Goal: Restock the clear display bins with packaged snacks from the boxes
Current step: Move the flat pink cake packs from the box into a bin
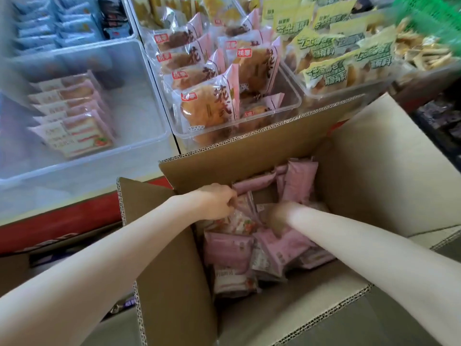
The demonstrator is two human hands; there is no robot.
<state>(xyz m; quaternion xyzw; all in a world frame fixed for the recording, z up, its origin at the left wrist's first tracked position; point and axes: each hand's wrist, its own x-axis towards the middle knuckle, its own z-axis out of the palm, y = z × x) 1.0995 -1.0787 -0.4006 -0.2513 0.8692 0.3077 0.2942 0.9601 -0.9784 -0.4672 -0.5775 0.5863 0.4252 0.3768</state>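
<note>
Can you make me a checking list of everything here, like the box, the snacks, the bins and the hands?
Surface: red shelf edge under the bins.
Job's things: open cardboard box with pink snack packs inside; left clear bin is part full of similar pink packs.
Clutter: middle bin of bread packs; yellow packs at right.
Grippers: left hand grips a pack in the box; right hand blurred, reaching in.
Cables: nothing seen.
Surroundings: green basket, top right.
</note>
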